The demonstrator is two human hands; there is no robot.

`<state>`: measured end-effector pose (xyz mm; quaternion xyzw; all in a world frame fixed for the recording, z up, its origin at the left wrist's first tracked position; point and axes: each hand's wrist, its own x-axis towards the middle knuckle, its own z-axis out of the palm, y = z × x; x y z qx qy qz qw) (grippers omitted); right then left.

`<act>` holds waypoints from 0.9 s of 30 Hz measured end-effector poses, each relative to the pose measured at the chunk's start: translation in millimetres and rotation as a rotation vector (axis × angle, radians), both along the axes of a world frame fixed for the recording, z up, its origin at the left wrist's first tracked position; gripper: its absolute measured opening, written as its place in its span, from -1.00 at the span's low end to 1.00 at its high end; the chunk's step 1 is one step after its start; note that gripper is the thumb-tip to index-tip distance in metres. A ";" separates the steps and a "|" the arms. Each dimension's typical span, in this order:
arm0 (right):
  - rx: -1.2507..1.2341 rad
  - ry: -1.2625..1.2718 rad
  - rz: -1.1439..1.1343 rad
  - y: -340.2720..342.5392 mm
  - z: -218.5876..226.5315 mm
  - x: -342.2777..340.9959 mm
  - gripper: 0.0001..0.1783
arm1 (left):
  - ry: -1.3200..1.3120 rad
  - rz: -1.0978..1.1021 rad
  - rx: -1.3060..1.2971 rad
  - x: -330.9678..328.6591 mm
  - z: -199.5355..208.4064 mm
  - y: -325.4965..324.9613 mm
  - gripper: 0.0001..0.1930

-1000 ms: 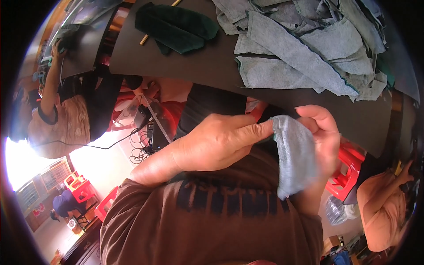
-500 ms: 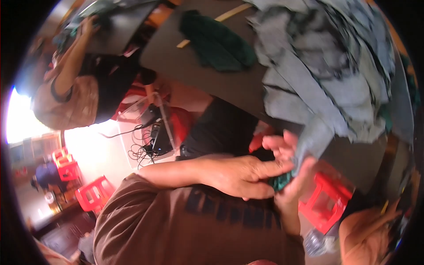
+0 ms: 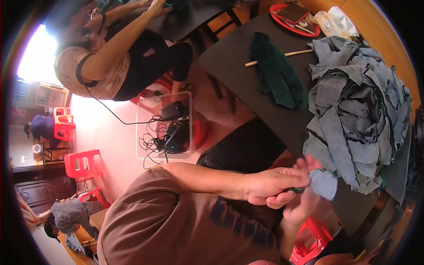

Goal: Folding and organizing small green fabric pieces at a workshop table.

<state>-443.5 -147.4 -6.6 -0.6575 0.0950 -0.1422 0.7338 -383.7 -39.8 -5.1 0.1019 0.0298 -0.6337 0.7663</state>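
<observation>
In front of my chest, my left hand (image 3: pixel 274 185) is closed, its thumb and fingertips pinching a small dark green bit of fabric. My right hand (image 3: pixel 302 207) meets it from the right, palm up, with blurred fingertips showing behind the left. A small grey-blue fabric piece (image 3: pixel 323 184) with a dark green edge sticks out past my right hand's fingers. How the right fingers grip it is partly hidden. Beyond my hands, a big loose pile of grey-blue fabric strips (image 3: pixel 338 126) lies on the dark table (image 3: pixel 238 55). A dark green fabric piece (image 3: pixel 282 84) lies across a thin wooden stick (image 3: pixel 252 64).
A red tray (image 3: pixel 276 9) with small items and a plastic bag (image 3: pixel 329 24) sit at the table's far end. Left of my legs stands a clear bin (image 3: pixel 139 128) with black cables. A red stool (image 3: pixel 309 247) is below my right arm. Another person (image 3: pixel 106 66) works far left.
My view has shifted, so the table and pile sit further right and lower. The grey-blue piece at my hands, earlier a strip reaching toward the pile, now shows as a short flap.
</observation>
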 end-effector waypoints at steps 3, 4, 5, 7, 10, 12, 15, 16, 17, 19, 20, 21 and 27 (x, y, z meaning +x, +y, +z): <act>-0.138 -0.235 -0.074 -8.6 2.6 1.0 -0.24 | -0.041 0.007 0.060 1.9 1.1 4.6 -0.81; -0.135 -0.193 -0.037 -9.8 3.0 -5.5 -0.20 | -0.076 -0.003 0.047 -1.2 -2.9 4.0 -0.82; -0.137 -0.151 -0.003 -9.9 3.9 -8.1 -0.17 | -0.112 -0.018 0.029 -3.0 -5.7 3.5 -0.82; -0.163 -0.082 -0.052 -4.4 6.9 -6.1 -0.23 | -0.132 -0.036 0.017 -4.2 -6.0 6.4 -0.81; 0.067 -0.058 -0.100 1.9 -3.3 -5.7 -0.32 | -0.038 -0.139 -0.077 -6.9 -2.9 12.9 -0.73; -0.073 -0.035 -0.056 9.5 -7.2 -7.7 -0.28 | 0.100 -0.170 -0.168 -8.3 -5.8 15.5 -0.69; 0.126 0.004 0.023 17.5 -6.1 -12.4 -0.29 | 0.146 -0.151 -0.242 -16.0 -1.7 20.5 -0.74; 0.216 -0.005 0.021 19.3 -7.5 -13.6 -0.30 | 0.157 -0.146 -0.263 -17.6 1.1 22.3 -0.77; 0.215 -0.005 0.021 18.7 -7.5 -12.4 -0.30 | 0.157 -0.147 -0.264 -16.4 -0.8 20.2 -0.77; 0.325 -0.056 0.156 14.6 -7.6 -8.6 -0.34 | 0.100 -0.163 -0.234 -10.6 -6.0 14.3 -0.83; 0.306 -0.049 0.186 10.7 -7.9 -8.0 -0.36 | 0.065 -0.102 -0.147 -8.0 3.3 15.6 -0.85; 0.308 -0.049 0.188 8.5 -7.3 -7.6 -0.36 | 0.064 -0.100 -0.146 -6.5 3.2 14.8 -0.85; -0.063 -0.121 0.019 -1.7 3.2 -6.0 -0.27 | -0.052 0.048 0.000 -5.4 -0.1 9.8 -0.85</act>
